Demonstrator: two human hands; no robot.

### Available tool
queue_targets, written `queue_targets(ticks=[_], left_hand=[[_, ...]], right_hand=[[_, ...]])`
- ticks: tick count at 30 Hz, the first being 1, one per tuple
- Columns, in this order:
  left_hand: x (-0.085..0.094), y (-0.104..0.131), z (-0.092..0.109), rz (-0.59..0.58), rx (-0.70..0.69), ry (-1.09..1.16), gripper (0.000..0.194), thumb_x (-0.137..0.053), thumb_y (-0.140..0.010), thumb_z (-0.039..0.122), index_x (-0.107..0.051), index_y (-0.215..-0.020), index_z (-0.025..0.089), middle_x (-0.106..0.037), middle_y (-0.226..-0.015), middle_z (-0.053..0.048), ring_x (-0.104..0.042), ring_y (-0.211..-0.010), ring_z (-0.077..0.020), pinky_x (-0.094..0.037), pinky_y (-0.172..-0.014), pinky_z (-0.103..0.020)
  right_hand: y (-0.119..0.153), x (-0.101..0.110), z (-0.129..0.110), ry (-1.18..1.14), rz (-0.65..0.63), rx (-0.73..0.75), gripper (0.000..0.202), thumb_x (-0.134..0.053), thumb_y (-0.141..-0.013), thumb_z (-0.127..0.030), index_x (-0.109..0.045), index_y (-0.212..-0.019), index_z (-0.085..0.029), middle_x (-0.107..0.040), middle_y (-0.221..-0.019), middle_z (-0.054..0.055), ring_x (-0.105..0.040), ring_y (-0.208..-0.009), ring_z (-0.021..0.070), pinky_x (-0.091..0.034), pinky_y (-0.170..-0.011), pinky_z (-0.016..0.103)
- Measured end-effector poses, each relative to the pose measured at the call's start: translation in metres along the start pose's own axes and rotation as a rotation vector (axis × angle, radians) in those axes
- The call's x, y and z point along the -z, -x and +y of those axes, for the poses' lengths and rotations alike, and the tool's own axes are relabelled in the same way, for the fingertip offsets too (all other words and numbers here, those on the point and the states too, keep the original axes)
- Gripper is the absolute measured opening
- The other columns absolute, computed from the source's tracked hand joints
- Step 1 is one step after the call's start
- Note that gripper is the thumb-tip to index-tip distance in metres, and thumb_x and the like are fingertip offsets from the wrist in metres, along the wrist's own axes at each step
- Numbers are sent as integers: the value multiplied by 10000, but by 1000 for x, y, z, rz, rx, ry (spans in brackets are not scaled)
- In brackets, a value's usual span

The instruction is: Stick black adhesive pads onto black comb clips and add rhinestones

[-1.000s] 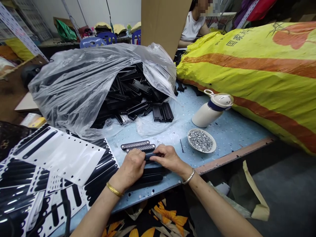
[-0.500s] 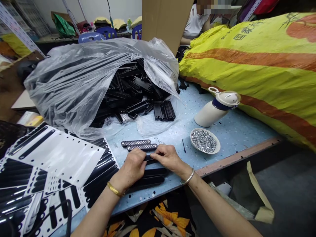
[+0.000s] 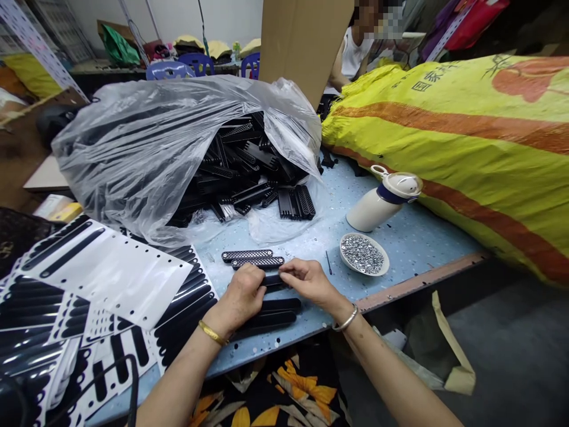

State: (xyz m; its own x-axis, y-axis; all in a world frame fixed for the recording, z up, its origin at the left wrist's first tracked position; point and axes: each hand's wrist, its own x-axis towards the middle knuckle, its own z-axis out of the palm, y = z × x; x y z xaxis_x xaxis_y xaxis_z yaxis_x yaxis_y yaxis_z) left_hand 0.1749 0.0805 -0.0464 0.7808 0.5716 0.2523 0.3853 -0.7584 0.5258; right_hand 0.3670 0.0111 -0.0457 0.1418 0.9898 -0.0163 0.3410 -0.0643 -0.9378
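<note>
A narrow black plastic piece [image 3: 272, 283] lies across the front of the blue table, between my two hands. My left hand [image 3: 245, 290] is closed over its left end, fingers curled and partly hidden. At its right end, my right hand [image 3: 311, 284] has thumb and fingertips pinched together; anything small between them cannot be made out. Just beyond are two black pieces with a mesh-patterned face, a far one [image 3: 242, 255] and a nearer one [image 3: 267, 261]. Smooth black strips [image 3: 271, 317] with rounded ends lie closer to me, below the hands.
A bowl of small silvery parts [image 3: 363, 255], a thin dark pin [image 3: 329, 263] and a white bottle [image 3: 374, 209] stand to the right. Behind sits a plastic bag [image 3: 133, 148] of toothed black pieces. Sticker sheets [image 3: 128, 267] cover the left; a yellow sack [image 3: 444, 136] fills the right.
The view has shifted a little. My right thumb and fingertips have drawn slightly rightward along the black piece, away from my left hand, which keeps its hold.
</note>
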Motion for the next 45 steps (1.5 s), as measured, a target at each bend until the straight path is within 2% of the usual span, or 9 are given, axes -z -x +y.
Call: queue_targets(ticks=[2,5,14,20,23,27,32,41,45], left_hand=[[-1,0,-1,4,-4,5,143,-586,-727,55,-532,-725,187,-609,-759,-63,-566,-761,-219,-494,-694,-345],[-3,1,-1,13,-3,16,167,-583,-724,47,-508,-713,196,-593,-756,-54,-558,-772,-218,-491,-703,-345],[-5,0,-1,9,16,18,186,-592,-717,45,-494,-680,199,-594,-745,-54,-565,-781,-221,-503,-713,-356],[-4,0,-2,-1,75,71,144,-637,-719,72,-567,-762,190,-643,-810,-58,-603,-818,-225,-507,-747,-362],[-2,0,-1,17,116,109,210,-631,-700,46,-561,-835,191,-646,-842,-51,-606,-831,-217,-501,-753,-348],[-1,1,1,31,137,134,220,-604,-701,36,-477,-756,207,-599,-774,-23,-581,-771,-198,-477,-705,-322],[-2,0,2,36,137,159,283,-608,-684,28,-402,-695,222,-550,-723,0,-549,-732,-184,-442,-676,-303],[1,0,2,9,125,149,302,-639,-694,28,-406,-710,219,-553,-732,2,-559,-743,-187,-443,-690,-300],[6,0,5,-54,120,74,247,-661,-725,71,-457,-741,208,-587,-750,-20,-588,-774,-208,-454,-707,-308]], right_hand=[[1,-2,0,112,25,99,134,-655,-768,-303,-690,-720,-182,-654,-665,24,-598,-617,152,-463,-582,263],[-1,-6,-1,243,56,177,186,-597,-795,-227,-631,-616,-194,-614,-614,10,-566,-604,140,-436,-591,260],[-5,-21,6,443,202,256,266,-526,-820,-204,-461,-562,-214,-545,-576,5,-502,-547,139,-389,-552,266],[-1,-15,0,386,122,218,324,-504,-900,-290,-578,-599,-198,-582,-580,4,-540,-565,132,-417,-566,254],[-3,-16,-4,384,72,167,199,-672,-810,-363,-690,-713,-190,-639,-639,11,-556,-582,136,-424,-559,254],[-8,-20,-5,414,65,62,227,-772,-716,-381,-693,-631,-185,-628,-608,10,-552,-572,142,-403,-540,262],[-12,-21,-2,392,39,61,279,-727,-757,-392,-666,-568,-195,-605,-568,-3,-530,-555,131,-384,-527,257],[-8,-23,-3,337,117,86,480,-584,-838,-535,-565,-495,-199,-576,-541,11,-515,-555,133,-411,-570,261],[-4,-12,-7,231,112,-12,561,-423,-904,-614,-661,-648,-175,-663,-603,43,-559,-498,136,-440,-502,254]])
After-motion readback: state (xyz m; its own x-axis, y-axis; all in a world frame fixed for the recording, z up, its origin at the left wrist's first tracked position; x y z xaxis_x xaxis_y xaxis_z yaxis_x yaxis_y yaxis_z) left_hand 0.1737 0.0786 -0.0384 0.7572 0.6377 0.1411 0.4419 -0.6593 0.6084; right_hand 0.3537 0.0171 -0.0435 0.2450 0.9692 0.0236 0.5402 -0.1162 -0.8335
